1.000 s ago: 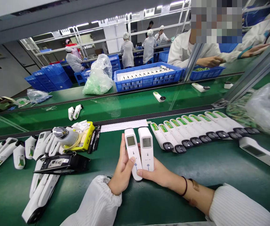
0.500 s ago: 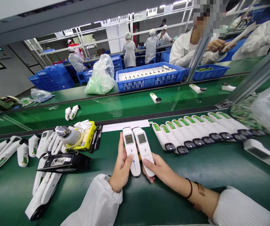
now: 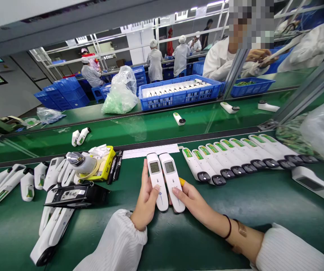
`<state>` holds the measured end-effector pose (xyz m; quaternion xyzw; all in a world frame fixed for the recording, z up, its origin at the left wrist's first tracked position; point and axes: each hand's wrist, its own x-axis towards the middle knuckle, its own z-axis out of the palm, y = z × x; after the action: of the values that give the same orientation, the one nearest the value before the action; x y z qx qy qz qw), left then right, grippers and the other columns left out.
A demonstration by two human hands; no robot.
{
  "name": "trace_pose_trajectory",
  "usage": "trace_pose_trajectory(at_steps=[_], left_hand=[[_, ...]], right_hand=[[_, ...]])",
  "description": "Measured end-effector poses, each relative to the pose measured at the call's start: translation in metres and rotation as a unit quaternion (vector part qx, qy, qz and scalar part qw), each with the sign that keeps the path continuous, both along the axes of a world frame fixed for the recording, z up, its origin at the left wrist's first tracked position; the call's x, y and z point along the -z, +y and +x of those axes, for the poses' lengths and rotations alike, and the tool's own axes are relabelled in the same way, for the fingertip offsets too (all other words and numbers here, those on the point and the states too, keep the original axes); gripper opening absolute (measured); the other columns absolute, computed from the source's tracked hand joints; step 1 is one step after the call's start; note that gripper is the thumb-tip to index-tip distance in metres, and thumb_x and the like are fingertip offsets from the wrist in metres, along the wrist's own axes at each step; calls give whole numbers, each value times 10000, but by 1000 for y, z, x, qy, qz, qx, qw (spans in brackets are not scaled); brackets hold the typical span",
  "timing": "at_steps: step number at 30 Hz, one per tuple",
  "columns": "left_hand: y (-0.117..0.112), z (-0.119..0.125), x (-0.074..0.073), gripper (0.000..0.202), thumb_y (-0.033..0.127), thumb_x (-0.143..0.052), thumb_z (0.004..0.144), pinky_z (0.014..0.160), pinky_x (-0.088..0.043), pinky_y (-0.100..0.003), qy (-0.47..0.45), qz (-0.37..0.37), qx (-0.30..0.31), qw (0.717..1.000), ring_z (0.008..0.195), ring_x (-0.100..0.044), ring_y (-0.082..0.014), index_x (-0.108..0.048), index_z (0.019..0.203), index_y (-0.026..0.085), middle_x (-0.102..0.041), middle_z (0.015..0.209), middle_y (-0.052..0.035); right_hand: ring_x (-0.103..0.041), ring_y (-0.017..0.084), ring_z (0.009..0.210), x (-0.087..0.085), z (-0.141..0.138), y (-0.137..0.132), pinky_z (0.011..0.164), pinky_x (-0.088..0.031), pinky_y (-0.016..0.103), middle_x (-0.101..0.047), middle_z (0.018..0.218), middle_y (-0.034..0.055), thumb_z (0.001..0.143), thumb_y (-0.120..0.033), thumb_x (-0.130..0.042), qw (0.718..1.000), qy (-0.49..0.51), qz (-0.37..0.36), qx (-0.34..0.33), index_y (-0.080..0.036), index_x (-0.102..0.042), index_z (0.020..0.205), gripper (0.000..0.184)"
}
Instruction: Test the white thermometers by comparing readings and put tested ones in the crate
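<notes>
left hand (image 3: 146, 203) is curled round the lower half of the left thermometer (image 3: 156, 176), thumb on the front, fingers behind. right hand (image 3: 193, 201) grips the right thermometer (image 3: 171, 174) the same way, thumb low on its face. the two units sit side by side and touching between my hands, screens lit and facing me. their lower ends are down by the green table (image 3: 179, 244); i can't tell if they rest on it. there's a small yellow bit (image 3: 181, 181) at the right fingers, can't tell what it is.

handling guess: light, stiff plastic with a glossy shell, so a bit slippery. the display and sensor end are likely delicate. i'd take them by the narrow handle sides and stay off the screen.

just right of the right hand is a row of thermometers (image 3: 235, 160), green labels up. left of the left hand are a yellow tray (image 3: 109, 165), a black device (image 3: 74, 196) and loose white shells (image 3: 6, 184).
</notes>
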<state>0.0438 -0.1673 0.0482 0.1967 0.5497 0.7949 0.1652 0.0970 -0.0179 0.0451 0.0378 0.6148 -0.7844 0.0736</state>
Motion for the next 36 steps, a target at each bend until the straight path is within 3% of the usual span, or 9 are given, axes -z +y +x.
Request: trace_pose_trajectory(at_steps=[7,13,16,19,21,25,27,31,36], left_hand=[[0,-1,0,719,315,-485,928,1129,-269,-290,14,-8,-16,1000,1383,-303,-182,-32,1485,355,-204,1561,1],[9,2,5,818,477,-438,916,1162,-189,-377,9,-4,-16,1000,1420,-213,-215,153,1462,331,-85,1584,-27],[14,3,14,822,589,-324,907,1151,-211,-427,61,-17,-4,998,1392,-285,-250,200,1455,271,-186,1561,-83],[14,0,21,706,513,-338,934,1174,-133,-436,131,-122,17,984,1415,-226,-228,47,1490,310,-226,1549,-56],[15,-8,21,608,442,-375,944,1180,-118,-439,164,-214,40,962,1432,-167,-214,-111,1483,346,-207,1553,-26],[33,-44,16,458,372,-347,956,1161,-203,-455,218,-301,24,928,1415,-217,-220,-322,1412,337,-253,1518,-39],[51,-75,14,433,334,-347,951,1148,-239,-458,260,-317,-12,912,1395,-261,-228,-374,1382,300,-290,1490,-66],[95,-149,15,440,281,-377,921,1122,-278,-476,291,-341,-81,890,1366,-297,-267,-409,1356,215,-327,1441,-122],[135,-230,21,505,262,-454,864,1062,-301,-554,260,-353,-135,888,1297,-347,-358,-419,1350,132,-362,1345,-190]], right_hand=[[-599,145,831,-1,-4,3,735,-471,256,-657,961,24,802,-523,-657,999,10,-43,-3,-224,-558,1185,496],[-587,192,937,-2,-6,5,839,-439,316,-650,1042,52,747,-570,-685,996,8,-80,-51,-204,-583,1146,551],[-563,207,997,-14,-7,12,904,-423,346,-631,1073,55,759,-573,-666,998,40,-9,-57,-193,-578,1147,551],[-541,215,1041,-35,-21,33,919,-428,354,-610,1085,57,839,-546,-574,989,64,130,-29,-187,-557,1154,478],[-549,201,1024,-50,-44,57,896,-445,331,-598,1079,64,910,-476,-487,957,72,281,14,-172,-537,1154,392],[-556,189,987,-67,-120,123,907,-433,295,-567,1072,105,964,-286,-407,788,32,610,76,-116,-548,1104,262],[-539,236,1023,-66,-160,156,945,-403,343,-545,1098,156,954,-246,-420,738,2,667,101,-87,-570,1070,248],[-508,318,1090,-49,-216,206,926,-399,397,-510,1170,243,929,-179,-438,677,-56,720,142,-60,-567,1101,246],[-573,275,982,-37,-250,247,844,-437,340,-581,1062,185,955,-337,-437,638,-75,753,143,-92,-569,1086,308]])
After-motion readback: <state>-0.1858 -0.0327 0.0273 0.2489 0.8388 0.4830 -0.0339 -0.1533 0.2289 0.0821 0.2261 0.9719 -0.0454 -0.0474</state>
